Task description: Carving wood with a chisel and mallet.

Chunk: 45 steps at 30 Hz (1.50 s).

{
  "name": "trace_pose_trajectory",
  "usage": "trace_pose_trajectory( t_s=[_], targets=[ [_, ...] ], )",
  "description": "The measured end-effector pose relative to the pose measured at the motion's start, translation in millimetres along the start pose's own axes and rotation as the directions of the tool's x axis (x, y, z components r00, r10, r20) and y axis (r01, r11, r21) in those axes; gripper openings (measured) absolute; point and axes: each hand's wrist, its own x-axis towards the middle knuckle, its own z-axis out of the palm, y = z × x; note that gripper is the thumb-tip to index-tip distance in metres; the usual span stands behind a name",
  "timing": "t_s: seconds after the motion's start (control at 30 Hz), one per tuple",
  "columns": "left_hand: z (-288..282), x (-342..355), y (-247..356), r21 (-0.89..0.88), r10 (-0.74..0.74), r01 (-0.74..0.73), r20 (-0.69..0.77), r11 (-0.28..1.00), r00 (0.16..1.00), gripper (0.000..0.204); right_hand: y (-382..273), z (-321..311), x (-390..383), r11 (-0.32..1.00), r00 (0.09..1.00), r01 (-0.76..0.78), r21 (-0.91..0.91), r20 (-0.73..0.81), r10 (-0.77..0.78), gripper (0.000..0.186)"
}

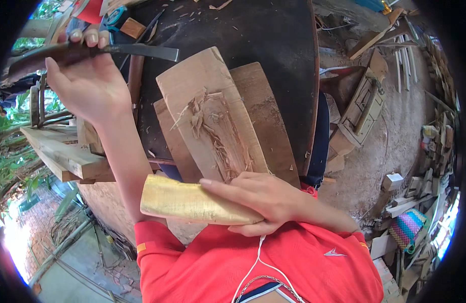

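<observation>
At the upper left, my left hand, palm up, has its fingers around a chisel with a dark handle and flat steel blade. My right hand grips a pale yellow wooden block held crosswise near my body. Between my hands, a light wooden board with a rough carved hollow full of curled shavings rests on a wider brown board, over a dark tabletop.
A teal tape measure, a small wood piece and a red object sit at the upper left. Timber planks lie left of the table. A carved panel, scrap wood and a woven bag are on the right.
</observation>
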Motion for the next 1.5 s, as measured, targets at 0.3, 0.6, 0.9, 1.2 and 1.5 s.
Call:
trace_pose_trajectory(
  t_s=[0.3, 0.6, 0.9, 1.2, 1.5],
  targets=[
    [30, -113, 25, 0.244, 0.310, -0.355, 0.203, 0.903, 0.929, 0.039, 12, 19, -36, 0.889, 0.832, 0.126, 0.440, -0.535, 0.146, 0.096],
    [41, -236, 99, 0.860, -0.436, 0.387, -0.224, 0.333, 0.872, 0.034, -11, 11, -59, 0.821, 0.661, 0.013, 0.571, -0.621, 0.421, 0.076],
    [60, -284, 86, 0.953, -0.642, 0.304, -0.236, -0.005, 0.730, 0.072, -25, 12, -35, 0.786, 0.690, -0.034, 0.618, -0.554, 0.466, 0.065],
    [56, -285, 72, 0.725, -0.731, 0.630, -0.266, 0.279, 0.628, 0.060, -8, -18, -39, 0.839, 0.690, 0.000, 0.544, -0.607, 0.394, 0.060],
    [49, -275, 63, 0.696, -0.693, 0.639, -0.283, 0.327, 0.663, 0.049, -13, -37, -46, 0.858, 0.735, -0.067, 0.509, -0.557, 0.387, 0.066]
  ],
)
